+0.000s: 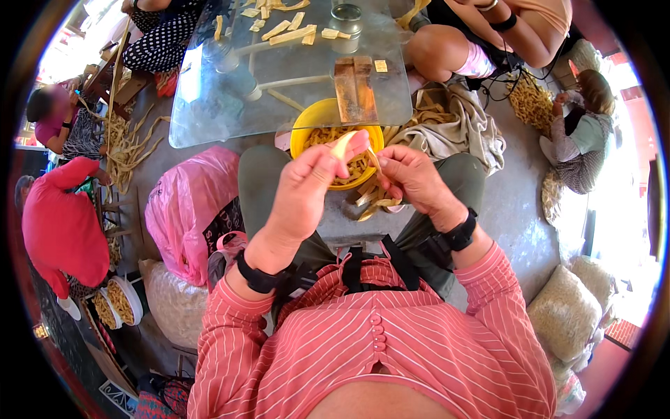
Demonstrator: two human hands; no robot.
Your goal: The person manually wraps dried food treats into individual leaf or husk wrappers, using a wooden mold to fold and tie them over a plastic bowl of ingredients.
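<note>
My left hand (306, 188) pinches a pale yellow strip of dried plant fibre (343, 145) between thumb and fingers. A narrow bent length of similar strip (375, 161) is gripped in the fingertips of my right hand (419, 180). Whether both are one folded piece, I cannot tell. Beneath my hands stands a yellow plastic tub (298, 141) holding many small folded pieces of strip (356, 170). Its far part shows through the glass tabletop (209, 120). Loose strips (374, 201) lie beside the tub, below my right hand.
On the glass lie a grooved wooden block (356, 91) and several cut strips (293, 35). A pink plastic bag (191, 209) stands by my left knee; a cloth sack (450, 125) lies right of the tub. Other people sit around, one in red (65, 225) at left.
</note>
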